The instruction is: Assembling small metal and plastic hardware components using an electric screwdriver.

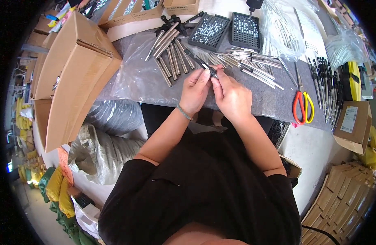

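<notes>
Both my hands meet over the table's near side, around a slim metal rod with black fittings [201,61]. My left hand [194,92] wears a beaded bracelet and pinches the rod between thumb and fingers. My right hand [235,96] has its thumb and fingers closed on the rod's near black end, partly hiding it. Thick metal tubes [171,61] lie just left of the rod. A loose heap of thin metal rods [257,65] spreads behind and right of my right hand. Two black perforated trays [209,32] with small shiny pieces stand beyond.
Scissors [299,107] with red and yellow handles lie at the right, beside a row of black-ended rods [323,87]. A tall cardboard box [81,69] stands at the left. Bagged rods [280,34] lie at the back right. A dark tool tip [254,5] hangs above a tray.
</notes>
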Available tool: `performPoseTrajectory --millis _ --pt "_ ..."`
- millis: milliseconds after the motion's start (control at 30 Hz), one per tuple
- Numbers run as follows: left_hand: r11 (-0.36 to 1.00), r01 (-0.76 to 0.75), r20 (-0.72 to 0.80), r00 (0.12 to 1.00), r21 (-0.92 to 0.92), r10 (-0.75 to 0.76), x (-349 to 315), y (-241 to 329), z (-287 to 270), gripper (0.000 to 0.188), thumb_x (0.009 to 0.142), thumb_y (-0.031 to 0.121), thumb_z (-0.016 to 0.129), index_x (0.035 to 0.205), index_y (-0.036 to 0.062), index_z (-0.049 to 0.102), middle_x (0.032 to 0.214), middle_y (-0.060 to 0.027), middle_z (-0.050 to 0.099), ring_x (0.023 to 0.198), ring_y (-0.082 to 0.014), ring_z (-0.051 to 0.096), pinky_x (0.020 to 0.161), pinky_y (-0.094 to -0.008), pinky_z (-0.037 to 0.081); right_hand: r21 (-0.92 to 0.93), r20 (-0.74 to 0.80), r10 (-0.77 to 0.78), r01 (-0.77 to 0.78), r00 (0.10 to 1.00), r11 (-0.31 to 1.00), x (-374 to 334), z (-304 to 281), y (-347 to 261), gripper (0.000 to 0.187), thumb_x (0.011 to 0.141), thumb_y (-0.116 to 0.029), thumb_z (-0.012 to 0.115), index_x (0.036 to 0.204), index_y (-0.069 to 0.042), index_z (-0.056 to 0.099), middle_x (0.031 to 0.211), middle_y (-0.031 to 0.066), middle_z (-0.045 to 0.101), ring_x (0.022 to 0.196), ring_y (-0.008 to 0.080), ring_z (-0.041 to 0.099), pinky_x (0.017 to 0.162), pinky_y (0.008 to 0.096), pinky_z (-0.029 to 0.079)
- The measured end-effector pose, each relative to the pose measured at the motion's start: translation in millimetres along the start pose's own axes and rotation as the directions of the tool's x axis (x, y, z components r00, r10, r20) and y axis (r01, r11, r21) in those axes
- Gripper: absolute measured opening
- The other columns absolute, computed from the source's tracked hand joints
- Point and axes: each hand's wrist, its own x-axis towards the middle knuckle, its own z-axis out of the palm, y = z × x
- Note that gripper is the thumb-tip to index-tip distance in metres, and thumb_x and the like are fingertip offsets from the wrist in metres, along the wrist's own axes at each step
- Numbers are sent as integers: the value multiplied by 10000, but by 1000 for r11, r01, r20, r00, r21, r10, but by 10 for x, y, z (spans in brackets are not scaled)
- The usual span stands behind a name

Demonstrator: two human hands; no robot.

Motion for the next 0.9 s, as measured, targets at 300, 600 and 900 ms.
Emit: performPoseTrajectory --millis 300,600,900 --pt "999 33 -18 999 -41 -34 0 -27 -59 279 967 147 453 1133 -48 564 1191 -141 575 1080 -199 541 959 -343 423 88 37 68 -71 997 994 18 -31 17 293 894 -301 545 1050 -55 579 785 137 638 655 356 616 565 444 485" --pt "998 -6 -31 999 63 8 -22 11 19 306 979 176 421 1141 -50 549 1195 -174 569 1101 -241 545 992 -382 396 11 153 69 -71 986 997 -31 -58 -31 214 926 -252 488 942 -44 531 763 176 628 645 367 614 558 457 479" --pt "997 -7 -29 1000 82 9 -10 16 17 292 979 166 418 1124 -49 552 1174 -167 575 1101 -239 537 1000 -380 383 30 117 30 -34 993 999 10 -43 -12 209 919 -241 502 951 -36 531 767 173 630 630 362 616 546 451 482"
